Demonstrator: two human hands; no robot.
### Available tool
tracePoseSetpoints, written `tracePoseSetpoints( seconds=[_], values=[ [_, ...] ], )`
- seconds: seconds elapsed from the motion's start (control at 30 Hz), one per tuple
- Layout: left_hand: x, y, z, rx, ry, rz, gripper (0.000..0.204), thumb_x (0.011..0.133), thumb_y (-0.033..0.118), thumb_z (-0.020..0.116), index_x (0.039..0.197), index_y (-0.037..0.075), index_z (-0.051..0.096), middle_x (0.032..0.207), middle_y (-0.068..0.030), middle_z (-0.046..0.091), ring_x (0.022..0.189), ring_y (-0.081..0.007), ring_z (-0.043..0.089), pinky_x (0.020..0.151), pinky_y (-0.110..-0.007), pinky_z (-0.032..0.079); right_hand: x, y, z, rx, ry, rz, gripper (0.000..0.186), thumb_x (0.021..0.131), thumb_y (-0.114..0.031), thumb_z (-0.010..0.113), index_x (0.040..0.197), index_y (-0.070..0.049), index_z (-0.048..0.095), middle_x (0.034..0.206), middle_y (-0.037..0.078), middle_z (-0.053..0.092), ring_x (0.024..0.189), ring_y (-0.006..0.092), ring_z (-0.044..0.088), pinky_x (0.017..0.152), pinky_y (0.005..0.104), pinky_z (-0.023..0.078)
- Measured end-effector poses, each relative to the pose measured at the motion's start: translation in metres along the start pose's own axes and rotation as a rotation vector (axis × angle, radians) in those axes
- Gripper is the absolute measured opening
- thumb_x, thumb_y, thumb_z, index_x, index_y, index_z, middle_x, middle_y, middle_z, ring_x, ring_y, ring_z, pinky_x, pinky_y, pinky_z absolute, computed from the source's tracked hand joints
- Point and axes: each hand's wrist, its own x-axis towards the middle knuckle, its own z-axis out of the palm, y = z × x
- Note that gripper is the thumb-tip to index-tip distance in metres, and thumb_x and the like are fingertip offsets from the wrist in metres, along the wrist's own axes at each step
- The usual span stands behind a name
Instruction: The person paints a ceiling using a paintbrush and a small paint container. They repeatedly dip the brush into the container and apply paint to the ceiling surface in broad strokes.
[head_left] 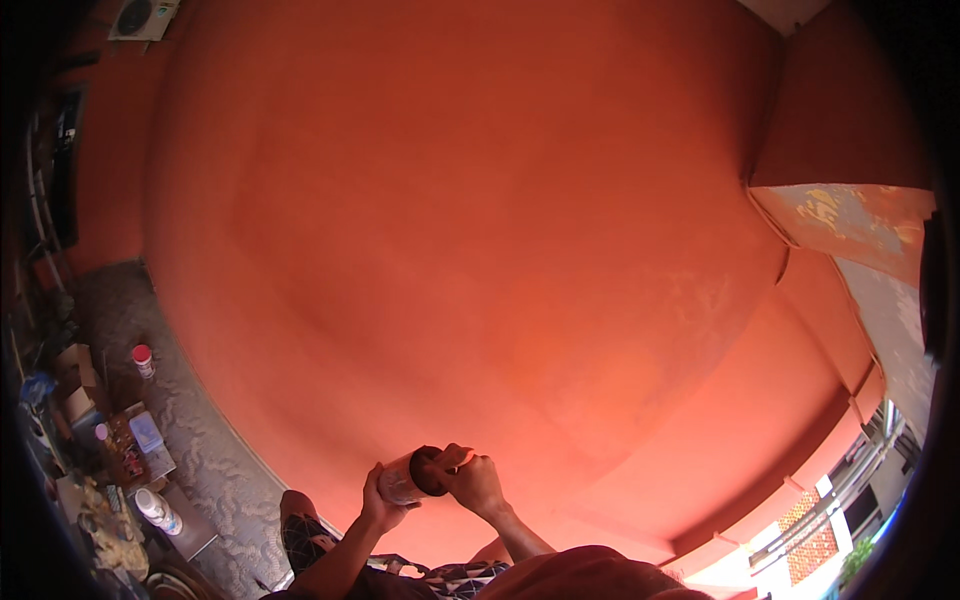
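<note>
Low in the middle of the view, my left hand (374, 502) is wrapped round the side of a paint can (397, 482). The can is tilted, its dark round mouth facing right. My right hand (478, 486) is closed at that mouth, and a reddish-brown thing (433, 470) shows between the fingers and the opening. Its kind is hard to make out, since the hand covers most of it. Just beyond both hands rises a large orange-red wall (470, 250). My knees in patterned shorts (305, 530) lie below the can.
Grey patterned floor (225, 465) runs along the left. On it stand a tub with a red lid (143, 362), a white container (158, 510), a cardboard box (80, 400) and assorted clutter. A peeling ledge (850, 220) juts out at the right.
</note>
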Motion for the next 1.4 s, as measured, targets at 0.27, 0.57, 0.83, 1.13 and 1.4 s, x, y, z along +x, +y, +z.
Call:
tracePoseSetpoints(
  seconds=[0.27, 0.57, 0.83, 1.13, 1.4],
  values=[
    [0.0, 0.003, 0.008, -0.012, -0.053, 0.01, 0.063, 0.097, 0.068, 0.041, 0.131, 0.019, 0.062, 0.122, -0.0059, 0.069, 0.11, -0.025, 0.066, 0.081, -0.046, 0.056, 0.002, 0.012, 0.005, 0.03, -0.014, 0.002, 0.026, 0.086, -0.028, 0.08, 0.098, -0.007, 0.072, 0.087, 0.007, 0.077, 0.075, 0.0229, 0.076, 0.069, 0.0335, 0.06],
    [0.002, -0.001, 0.003, -0.009, -0.023, -0.007, 0.066, 0.096, 0.07, 0.04, 0.134, 0.02, 0.06, 0.121, -0.0032, 0.068, 0.107, -0.0223, 0.066, 0.077, -0.042, 0.055, 0.0, 0.003, 0.004, -0.007, -0.028, 0.003, 0.027, 0.086, -0.031, 0.08, 0.096, -0.008, 0.071, 0.086, 0.008, 0.076, 0.073, 0.025, 0.075, 0.068, 0.0361, 0.06],
    [0.003, -0.002, 0.002, 0.005, -0.019, 0.002, 0.067, 0.096, 0.07, 0.041, 0.136, 0.02, 0.06, 0.125, -0.0023, 0.068, 0.11, -0.0211, 0.065, 0.077, -0.04, 0.055, -0.001, -0.003, 0.006, -0.069, 0.001, 0.006, 0.031, 0.087, -0.038, 0.078, 0.097, -0.009, 0.071, 0.082, 0.01, 0.076, 0.072, 0.0279, 0.074, 0.066, 0.0381, 0.059],
    [0.003, -0.001, 0.003, -0.015, 0.04, 0.0, 0.064, 0.097, 0.069, 0.041, 0.132, 0.019, 0.062, 0.123, -0.004, 0.07, 0.112, -0.0245, 0.066, 0.08, -0.046, 0.056, 0.002, 0.001, -0.002, 0.104, 0.055, -0.032, 0.021, 0.084, -0.021, 0.082, 0.09, -0.005, 0.072, 0.079, 0.01, 0.075, 0.07, 0.0254, 0.075, 0.061, 0.035, 0.059],
    [-0.002, -0.001, 0.006, -0.064, -0.049, 0.028, 0.059, 0.102, 0.063, 0.039, 0.13, 0.016, 0.061, 0.119, -0.0059, 0.071, 0.105, -0.0233, 0.07, 0.074, -0.044, 0.061, -0.004, -0.01, 0.0, -0.037, -0.048, 0.046, 0.031, 0.08, -0.031, 0.084, 0.089, -0.004, 0.073, 0.075, 0.013, 0.074, 0.067, 0.031, 0.073, 0.061, 0.0404, 0.059]
  ],
)
